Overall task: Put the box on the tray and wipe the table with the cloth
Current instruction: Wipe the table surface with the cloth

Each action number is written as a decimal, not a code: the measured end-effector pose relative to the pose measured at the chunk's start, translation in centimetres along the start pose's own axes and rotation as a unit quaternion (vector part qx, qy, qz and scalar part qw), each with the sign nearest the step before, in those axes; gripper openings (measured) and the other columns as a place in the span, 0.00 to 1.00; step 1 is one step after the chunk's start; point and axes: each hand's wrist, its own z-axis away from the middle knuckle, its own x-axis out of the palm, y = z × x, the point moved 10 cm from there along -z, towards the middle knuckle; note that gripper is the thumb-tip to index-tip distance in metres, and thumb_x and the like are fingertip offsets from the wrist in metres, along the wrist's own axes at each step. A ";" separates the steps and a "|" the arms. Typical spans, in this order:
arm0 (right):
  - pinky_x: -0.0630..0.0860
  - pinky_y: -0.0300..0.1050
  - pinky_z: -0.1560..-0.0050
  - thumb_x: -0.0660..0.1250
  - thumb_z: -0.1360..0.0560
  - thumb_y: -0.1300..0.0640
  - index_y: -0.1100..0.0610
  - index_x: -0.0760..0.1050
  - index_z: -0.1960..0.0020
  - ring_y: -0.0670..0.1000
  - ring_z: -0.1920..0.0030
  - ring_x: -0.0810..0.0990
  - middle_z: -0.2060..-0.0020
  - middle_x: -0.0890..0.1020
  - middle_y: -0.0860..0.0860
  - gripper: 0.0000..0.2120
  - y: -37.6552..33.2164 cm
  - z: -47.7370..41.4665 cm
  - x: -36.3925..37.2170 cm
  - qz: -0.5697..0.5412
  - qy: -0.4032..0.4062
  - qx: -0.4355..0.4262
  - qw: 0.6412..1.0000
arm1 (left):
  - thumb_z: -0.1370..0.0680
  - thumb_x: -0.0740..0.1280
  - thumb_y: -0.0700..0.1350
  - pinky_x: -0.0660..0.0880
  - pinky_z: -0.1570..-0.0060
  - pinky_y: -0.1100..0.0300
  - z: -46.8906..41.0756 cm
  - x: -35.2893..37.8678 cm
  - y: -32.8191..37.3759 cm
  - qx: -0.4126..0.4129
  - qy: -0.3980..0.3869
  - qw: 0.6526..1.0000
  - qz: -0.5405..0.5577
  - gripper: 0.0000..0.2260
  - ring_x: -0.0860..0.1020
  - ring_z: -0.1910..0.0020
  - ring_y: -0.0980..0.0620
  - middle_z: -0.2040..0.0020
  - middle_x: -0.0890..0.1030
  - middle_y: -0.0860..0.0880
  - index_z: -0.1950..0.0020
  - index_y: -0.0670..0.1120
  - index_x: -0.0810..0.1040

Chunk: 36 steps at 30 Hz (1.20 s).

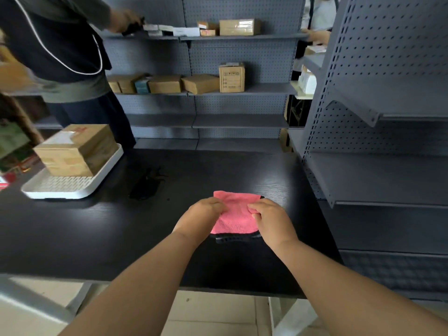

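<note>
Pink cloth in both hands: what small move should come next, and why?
Probably press the pink cloth flat onto the black table and start a first wiping stroke. The cardboard box already sits on the white tray, so only wiping seems left. The left hand and right hand both pinch the cloth's edges close to the tabletop.

Only 2 bare arms were in view. The left forearm [145,275] and the right forearm [339,282] were broad at the near edge and tapered to the wrists. The left hand [201,214] and the right hand [271,221] were bare as well, with short, rounded fingers and smooth knuckles. Skin was uncovered from fingertips to the near edge.
</note>
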 end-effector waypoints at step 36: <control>0.69 0.35 0.55 0.59 0.22 0.65 0.58 0.80 0.49 0.50 0.47 0.76 0.48 0.78 0.50 0.11 -27.0 -6.6 17.7 -0.018 -0.004 -0.010 1.000 | 0.26 0.66 0.33 0.72 0.36 0.61 10.6 -10.0 -29.8 0.002 0.032 0.999 0.021 0.19 0.77 0.39 0.51 0.38 0.78 0.49 0.36 0.46 0.77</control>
